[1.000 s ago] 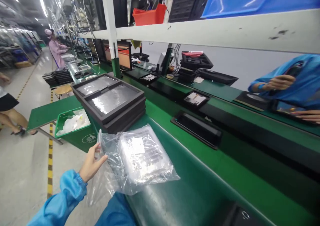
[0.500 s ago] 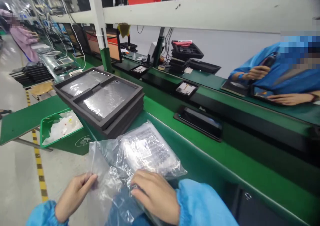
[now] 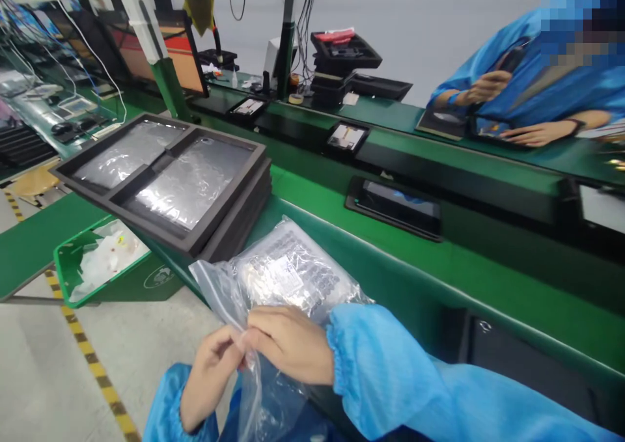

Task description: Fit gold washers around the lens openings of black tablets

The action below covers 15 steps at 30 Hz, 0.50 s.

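Observation:
A clear zip-lock bag (image 3: 297,269) lies on the green bench edge, with several flat parts and a white label showing through the plastic. Its loose mouth hangs over the edge toward me. My left hand (image 3: 212,367) pinches the bag's zip strip between thumb and fingers. Right beside it, my right hand (image 3: 290,344) grips the same strip, the thumbs almost touching. Just beyond the bag stands a stack of dark foam trays (image 3: 234,224); the top one holds two film-covered flat panels (image 3: 180,191).
A green bin (image 3: 122,276) with white scraps stands at left, below the bench. A black tablet-like device (image 3: 398,207) lies on the green conveyor strip. Across the line, a person in blue sleeves (image 3: 469,90) holds a tool. A dark panel (image 3: 527,364) is at lower right.
My left hand has moved right and up to meet my right hand at the bag's mouth, folding the strip inward. The view has tilted downward.

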Motion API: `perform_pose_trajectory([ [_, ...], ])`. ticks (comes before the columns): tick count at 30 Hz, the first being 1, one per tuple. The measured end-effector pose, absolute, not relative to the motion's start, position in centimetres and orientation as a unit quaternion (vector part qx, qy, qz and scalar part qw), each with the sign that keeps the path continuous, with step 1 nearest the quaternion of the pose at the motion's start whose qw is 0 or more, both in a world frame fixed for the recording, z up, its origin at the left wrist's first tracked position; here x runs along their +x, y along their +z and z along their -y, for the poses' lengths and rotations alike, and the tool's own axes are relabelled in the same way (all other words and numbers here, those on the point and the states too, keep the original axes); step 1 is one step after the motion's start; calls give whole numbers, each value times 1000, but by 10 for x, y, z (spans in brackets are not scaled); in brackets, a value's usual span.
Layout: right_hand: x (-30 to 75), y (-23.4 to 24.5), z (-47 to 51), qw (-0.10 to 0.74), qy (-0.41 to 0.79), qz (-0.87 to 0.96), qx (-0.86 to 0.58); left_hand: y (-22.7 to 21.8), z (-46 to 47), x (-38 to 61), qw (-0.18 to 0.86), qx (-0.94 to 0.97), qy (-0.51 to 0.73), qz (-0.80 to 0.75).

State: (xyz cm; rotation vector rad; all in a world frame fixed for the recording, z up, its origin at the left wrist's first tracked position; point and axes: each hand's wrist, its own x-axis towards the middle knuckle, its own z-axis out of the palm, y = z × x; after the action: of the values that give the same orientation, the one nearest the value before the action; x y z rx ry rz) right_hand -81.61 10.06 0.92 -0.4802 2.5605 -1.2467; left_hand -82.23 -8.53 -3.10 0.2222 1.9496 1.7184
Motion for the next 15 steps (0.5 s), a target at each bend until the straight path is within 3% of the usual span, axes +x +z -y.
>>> perform_pose_trajectory([
  [8,-816,4,-114,92,-476,-870,-92,-27,56,-835,253,85,637,-723],
  [15,-826,13,-125,164,-500,-847,-79,-20,49,-838,260,121,632,-720],
])
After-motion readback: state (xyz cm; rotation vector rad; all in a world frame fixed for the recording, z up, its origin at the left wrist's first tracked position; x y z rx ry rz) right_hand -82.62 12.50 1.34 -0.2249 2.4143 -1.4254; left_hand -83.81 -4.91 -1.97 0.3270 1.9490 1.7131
